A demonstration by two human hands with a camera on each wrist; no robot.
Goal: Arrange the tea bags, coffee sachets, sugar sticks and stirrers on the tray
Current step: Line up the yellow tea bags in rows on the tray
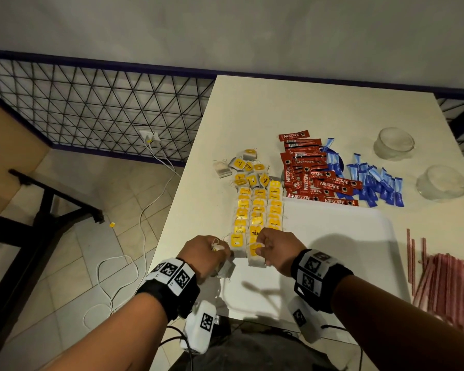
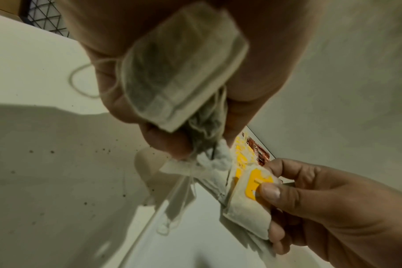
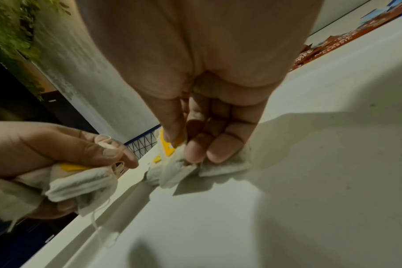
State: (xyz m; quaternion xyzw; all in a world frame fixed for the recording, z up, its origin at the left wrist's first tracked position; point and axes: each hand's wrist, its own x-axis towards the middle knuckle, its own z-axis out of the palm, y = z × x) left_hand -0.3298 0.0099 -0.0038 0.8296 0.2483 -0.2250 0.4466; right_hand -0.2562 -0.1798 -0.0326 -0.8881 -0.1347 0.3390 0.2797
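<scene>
Yellow-tagged tea bags (image 1: 257,210) lie in three rows along the left side of the white tray (image 1: 332,236). My left hand (image 1: 209,253) grips a bunch of tea bags (image 2: 184,68) at the near end of the rows. My right hand (image 1: 273,247) pinches one tea bag (image 1: 255,253) by its yellow tag (image 2: 257,186), pressed down on the tray (image 3: 287,181). Loose tea bags (image 1: 248,167) sit behind the rows. Red coffee sachets (image 1: 311,172) and blue sugar sticks (image 1: 373,183) are piled beyond the tray. Pink stirrers (image 1: 445,279) lie at the right.
Two upturned glass bowls (image 1: 394,143) (image 1: 442,183) stand at the table's far right. The table's left edge (image 1: 172,223) drops to a tiled floor with white cables (image 1: 145,223). A mesh fence (image 1: 91,108) runs behind.
</scene>
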